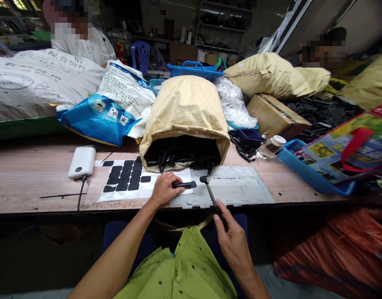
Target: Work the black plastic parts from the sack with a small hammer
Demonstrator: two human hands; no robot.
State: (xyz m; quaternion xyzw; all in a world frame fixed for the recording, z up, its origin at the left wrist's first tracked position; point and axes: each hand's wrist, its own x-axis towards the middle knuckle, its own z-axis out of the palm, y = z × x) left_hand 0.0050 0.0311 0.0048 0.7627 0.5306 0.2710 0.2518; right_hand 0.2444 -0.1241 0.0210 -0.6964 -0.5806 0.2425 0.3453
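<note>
Matt worn wood table [29, 182], coarse woven tan sack [184, 112], glossy white plastic power bank [82, 161], matt black pads [125, 176]

We see a wooden bench [29, 187] w/ lots on it. Near edge, centre: grey plastic mat [240, 189]; a white sheet [116, 193] w/ rows of black pads [125, 176] lies just left of it. Left of the sheet: white power bank [81, 161], cable running off the front. Behind mat & sheet, a tan sack [184, 112] lies on its side, mouth toward us, black parts inside. Further left: blue-white bag [106, 112] & a big white sack [32, 83]. Right: cardboard box [273, 114], clear jar [270, 147], blue tray [312, 176].
</note>
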